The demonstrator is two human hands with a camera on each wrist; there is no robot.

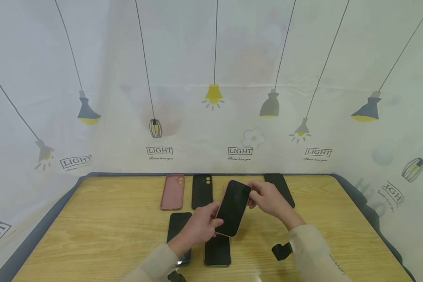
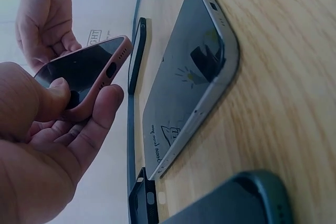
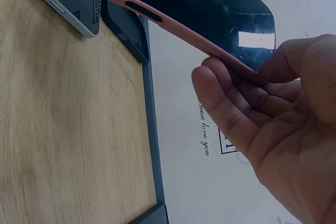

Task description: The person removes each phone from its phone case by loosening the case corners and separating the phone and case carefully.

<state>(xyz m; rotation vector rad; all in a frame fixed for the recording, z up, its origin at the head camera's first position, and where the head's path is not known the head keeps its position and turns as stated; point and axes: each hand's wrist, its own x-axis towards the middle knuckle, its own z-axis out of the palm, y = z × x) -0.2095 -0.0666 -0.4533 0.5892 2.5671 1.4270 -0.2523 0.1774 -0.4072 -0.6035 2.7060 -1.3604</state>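
A dark-screened phone (image 1: 233, 207) in a pink case is held up, tilted, above the table, its screen facing up. My left hand (image 1: 200, 225) grips its lower left side, with the thumb on the screen and fingers beneath. At the upper right corner, my right hand (image 1: 267, 197) pinches the case edge between thumb and fingers. The left wrist view shows the port opening in the pink case rim (image 2: 112, 70). In the right wrist view, the right thumb presses the corner near the pink side edge (image 3: 173, 29). The case's back is hidden.
A pink case (image 1: 172, 192) and a black case (image 1: 202, 192) lie at the table's back. Below the held phone lie a left phone (image 1: 178, 223) and a second dark phone (image 1: 217, 252). A flat black item (image 1: 281, 190) lies behind the right hand. Printed cloth (image 1: 197, 129) hangs behind.
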